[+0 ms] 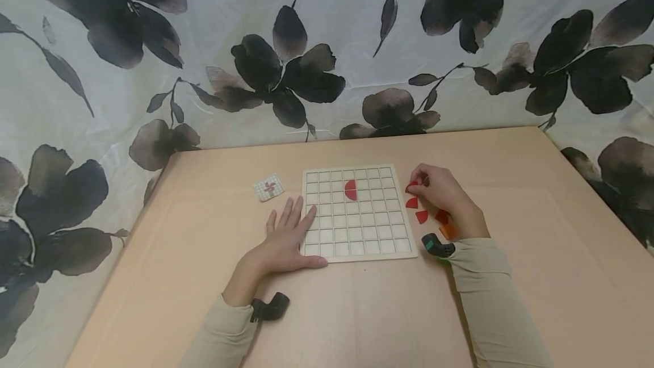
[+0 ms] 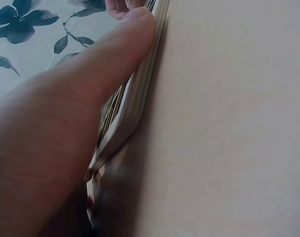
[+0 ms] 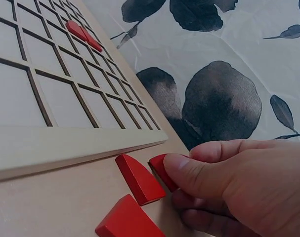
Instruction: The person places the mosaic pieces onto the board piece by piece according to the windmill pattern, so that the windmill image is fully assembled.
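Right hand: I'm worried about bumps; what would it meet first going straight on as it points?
The right hand would probably first meet the gridded board, near its far right corner, though the hand's height is unclear.

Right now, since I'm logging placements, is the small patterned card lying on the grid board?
No, the small patterned card lies on the table to the left of the grid board, apart from it.

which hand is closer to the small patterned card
Left. The left hand is just below the card in the head view, at the left edge of the grid board; the right hand is beyond the board's right edge, pinching a red piece.
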Demonstrator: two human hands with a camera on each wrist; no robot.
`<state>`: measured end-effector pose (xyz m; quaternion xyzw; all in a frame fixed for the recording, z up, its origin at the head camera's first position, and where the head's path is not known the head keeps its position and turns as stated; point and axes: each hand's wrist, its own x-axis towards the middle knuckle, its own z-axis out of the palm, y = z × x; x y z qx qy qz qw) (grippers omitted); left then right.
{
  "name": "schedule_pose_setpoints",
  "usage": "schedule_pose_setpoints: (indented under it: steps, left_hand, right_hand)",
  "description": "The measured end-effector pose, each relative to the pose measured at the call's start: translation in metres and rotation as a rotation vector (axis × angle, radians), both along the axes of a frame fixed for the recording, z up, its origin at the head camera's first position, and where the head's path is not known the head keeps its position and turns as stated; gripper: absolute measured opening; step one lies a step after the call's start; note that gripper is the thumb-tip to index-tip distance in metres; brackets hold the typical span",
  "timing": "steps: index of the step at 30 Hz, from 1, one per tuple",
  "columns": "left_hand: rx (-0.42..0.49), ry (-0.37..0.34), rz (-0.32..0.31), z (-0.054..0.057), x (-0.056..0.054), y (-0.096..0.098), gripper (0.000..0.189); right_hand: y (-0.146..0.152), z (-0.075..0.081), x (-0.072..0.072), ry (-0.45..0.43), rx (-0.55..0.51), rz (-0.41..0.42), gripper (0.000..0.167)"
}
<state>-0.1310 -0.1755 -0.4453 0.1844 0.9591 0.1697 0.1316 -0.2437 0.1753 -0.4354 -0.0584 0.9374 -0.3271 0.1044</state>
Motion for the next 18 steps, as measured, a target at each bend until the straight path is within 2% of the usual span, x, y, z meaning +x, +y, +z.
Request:
schedule_pose_setpoints:
  steps: [5, 8, 13, 18]
  left_hand:
    - [-0.001, 0.002, -0.001, -0.001, 0.000, 0.000, 0.113]
    - [-0.003, 0.001, -0.002, -0.002, -0.001, 0.000, 0.113]
    - [0.002, -0.008, 0.000, -0.003, -0.001, 0.000, 0.113]
    - [0.001, -0.016, 0.002, -0.004, 0.000, 0.000, 0.113]
  right_hand:
    - [-0.002, 0.001, -0.001, 0.016, -0.018, -0.032, 0.018]
    - [-0.004, 0.002, -0.002, 0.054, -0.022, -0.029, 0.019]
    - [-0.011, 0.008, 0.001, 0.119, -0.013, 0.026, 0.027]
    - [-0.023, 0.012, 0.004, 0.100, 0.025, 0.082, 0.029]
